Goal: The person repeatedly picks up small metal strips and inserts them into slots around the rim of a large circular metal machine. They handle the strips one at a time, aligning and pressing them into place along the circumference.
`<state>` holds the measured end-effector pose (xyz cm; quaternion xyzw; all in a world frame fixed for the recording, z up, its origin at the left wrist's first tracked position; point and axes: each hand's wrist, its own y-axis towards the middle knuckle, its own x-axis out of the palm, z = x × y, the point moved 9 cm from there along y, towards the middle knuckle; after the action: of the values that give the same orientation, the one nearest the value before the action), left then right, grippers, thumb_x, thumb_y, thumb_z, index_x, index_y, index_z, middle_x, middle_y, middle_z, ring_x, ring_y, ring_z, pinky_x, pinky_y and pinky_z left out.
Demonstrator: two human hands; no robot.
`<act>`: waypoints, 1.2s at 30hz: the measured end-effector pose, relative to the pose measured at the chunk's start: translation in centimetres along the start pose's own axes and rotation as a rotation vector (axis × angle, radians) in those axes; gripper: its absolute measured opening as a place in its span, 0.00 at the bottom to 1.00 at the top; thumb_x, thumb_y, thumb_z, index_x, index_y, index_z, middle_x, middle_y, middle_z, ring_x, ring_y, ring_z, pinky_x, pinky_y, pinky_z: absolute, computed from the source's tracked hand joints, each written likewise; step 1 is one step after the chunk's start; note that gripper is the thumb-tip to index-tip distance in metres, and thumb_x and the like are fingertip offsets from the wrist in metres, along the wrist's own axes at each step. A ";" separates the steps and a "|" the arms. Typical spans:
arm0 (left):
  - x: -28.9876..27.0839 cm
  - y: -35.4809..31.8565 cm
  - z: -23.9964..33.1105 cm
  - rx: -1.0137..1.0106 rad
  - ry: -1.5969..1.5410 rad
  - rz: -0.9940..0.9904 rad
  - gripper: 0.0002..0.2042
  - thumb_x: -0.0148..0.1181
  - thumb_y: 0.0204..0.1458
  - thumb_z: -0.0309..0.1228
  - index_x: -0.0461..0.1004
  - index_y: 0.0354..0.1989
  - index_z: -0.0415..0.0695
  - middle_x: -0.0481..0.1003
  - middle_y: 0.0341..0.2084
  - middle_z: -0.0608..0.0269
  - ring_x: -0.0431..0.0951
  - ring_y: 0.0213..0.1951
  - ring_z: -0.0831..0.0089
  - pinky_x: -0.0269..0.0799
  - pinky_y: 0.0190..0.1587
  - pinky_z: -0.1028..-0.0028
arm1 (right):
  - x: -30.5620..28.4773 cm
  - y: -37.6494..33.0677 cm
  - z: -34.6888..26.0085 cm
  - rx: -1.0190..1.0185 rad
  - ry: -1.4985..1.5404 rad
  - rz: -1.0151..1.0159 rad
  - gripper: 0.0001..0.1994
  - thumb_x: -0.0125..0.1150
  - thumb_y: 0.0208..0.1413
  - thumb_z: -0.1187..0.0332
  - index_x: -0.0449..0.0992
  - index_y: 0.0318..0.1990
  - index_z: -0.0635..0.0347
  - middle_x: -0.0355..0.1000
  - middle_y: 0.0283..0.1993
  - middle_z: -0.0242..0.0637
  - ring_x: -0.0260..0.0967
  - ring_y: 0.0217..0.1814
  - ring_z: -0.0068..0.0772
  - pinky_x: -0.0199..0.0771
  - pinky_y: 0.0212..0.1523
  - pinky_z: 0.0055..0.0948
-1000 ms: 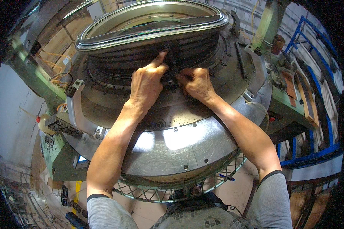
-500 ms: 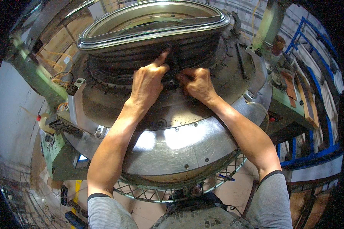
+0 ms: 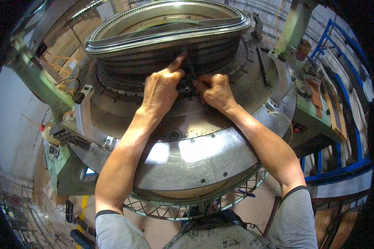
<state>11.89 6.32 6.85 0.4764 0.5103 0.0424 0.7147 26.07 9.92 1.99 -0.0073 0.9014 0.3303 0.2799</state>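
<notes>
My left hand [image 3: 161, 89] reaches up to the dark ribbed cylinder wall [image 3: 141, 62] of a large round machine that looks like a circular knitting machine. Its index finger is stretched out with the tip on the wall; the other fingers are curled. Close by on the right, my right hand [image 3: 217, 90] is closed in a pinch at the cylinder's foot. A thin, dark upright strip [image 3: 190, 64] stands between the two hands. Whether the right fingers grip its lower end is too dark to tell. A small round metal fitting [image 3: 187, 89] sits between the hands.
A shiny metal ring [image 3: 170, 40] tops the cylinder. Below my hands curves a polished metal plate [image 3: 187, 166] with screws. Green posts [image 3: 50, 89] flank the machine. A blue rack [image 3: 340, 170] with white material stands at right. A dark rod [image 3: 263, 66] lies on the machine's right side.
</notes>
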 end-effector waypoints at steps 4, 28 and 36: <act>0.0 0.0 0.0 -0.001 -0.019 0.000 0.13 0.56 0.37 0.12 0.79 0.33 0.39 0.71 0.61 0.60 0.83 0.40 0.52 0.82 0.43 0.61 | -0.1 0.0 -0.2 -0.009 -0.012 0.011 0.10 0.65 0.54 0.65 0.82 0.30 0.64 0.74 0.29 0.58 0.77 0.31 0.59 0.74 0.31 0.44; 0.1 0.1 0.0 -0.013 0.007 -0.038 0.14 0.56 0.36 0.13 0.80 0.32 0.39 0.72 0.61 0.58 0.83 0.40 0.52 0.83 0.44 0.61 | 0.1 0.0 0.0 -0.046 -0.052 0.025 0.08 0.65 0.54 0.68 0.84 0.34 0.64 0.77 0.22 0.49 0.78 0.22 0.35 0.74 0.26 0.34; 0.0 0.1 0.1 -0.008 0.012 -0.036 0.13 0.57 0.36 0.13 0.80 0.32 0.39 0.72 0.61 0.58 0.84 0.39 0.52 0.83 0.43 0.62 | -0.1 0.0 -0.5 -0.044 -0.040 0.029 0.08 0.64 0.53 0.67 0.82 0.31 0.65 0.74 0.26 0.55 0.77 0.27 0.50 0.74 0.28 0.41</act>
<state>12.01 6.34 6.94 0.4638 0.5229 0.0344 0.7143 25.89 9.58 2.33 0.0060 0.8881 0.3543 0.2928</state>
